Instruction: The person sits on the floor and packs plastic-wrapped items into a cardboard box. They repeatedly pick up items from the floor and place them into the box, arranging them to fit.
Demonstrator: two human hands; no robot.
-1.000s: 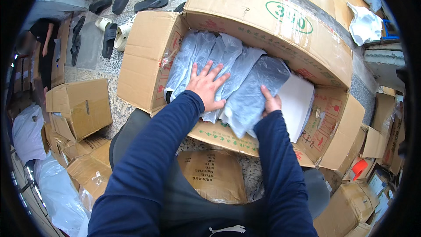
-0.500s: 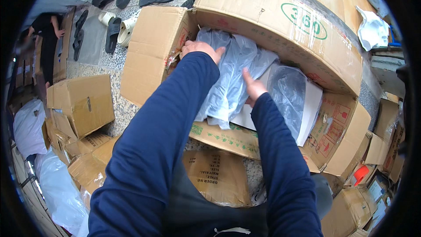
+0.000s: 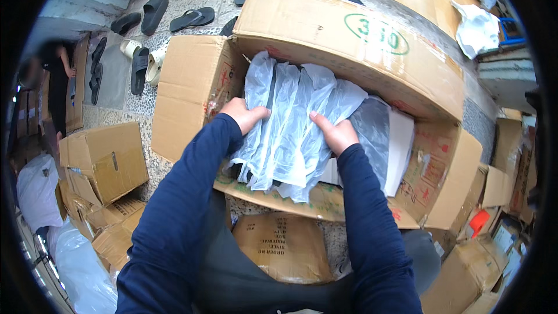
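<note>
My left hand [image 3: 244, 115] grips the left side of a row of pale, see-through plastic bags [image 3: 285, 134], its thumb lying on top. At the right side my right hand [image 3: 338, 134] holds the same row, thumb on top and fingers tucked out of sight. The bags sit packed in a large open cardboard box [image 3: 349, 23] with its flaps folded out. What they contain is hard to make out, though something dark shows at their lower left end. Right of my right hand, another bag with greyish contents [image 3: 374, 125] lies against a white panel [image 3: 399, 145].
Slippers and sandals [image 3: 192, 18] lie on the floor beyond the box. Another carton [image 3: 104, 160] stands at left, near a pale plastic sack [image 3: 81, 261]. A taped brown package [image 3: 283, 247] lies between my legs. More cartons [image 3: 465, 267] crowd the right. A person [image 3: 57, 81] stands far left.
My left hand has come nearer from the box's far left corner and now grips the bags' left side. The bags have spread into a row and shifted slightly toward me.
</note>
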